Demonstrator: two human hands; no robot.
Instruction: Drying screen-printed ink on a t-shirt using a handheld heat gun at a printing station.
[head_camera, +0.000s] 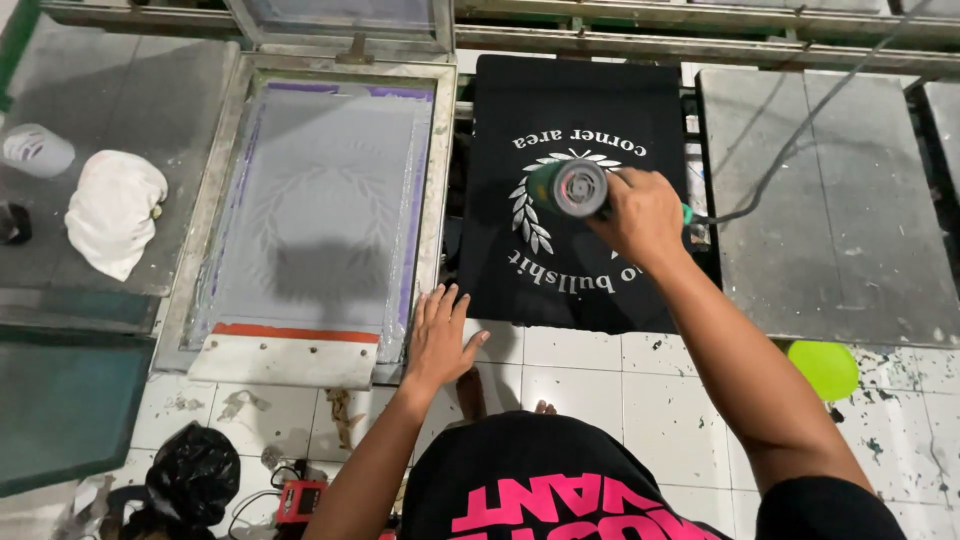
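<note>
My right hand (640, 215) grips a green heat gun (570, 188) by its handle, its round nozzle facing up toward the camera, held just above a black shirt (500, 270) stretched on a pallet with a white wreath print and lettering. A black cord (790, 150) runs from the tool to the upper right. My left hand (440, 340) rests flat with fingers spread on the near corner of an aluminium printing screen frame (435, 200), beside the shirt's left edge. The screen mesh (320, 210) shows a faint wreath stencil.
A squeegee with an orange blade (290, 350) lies at the screen's near end. A white rag (115, 210) sits on a grey pallet at left; another grey pallet (820, 200) stands right. A lime-green round object (825, 368) and a black bag (195, 470) lie on the tiled floor.
</note>
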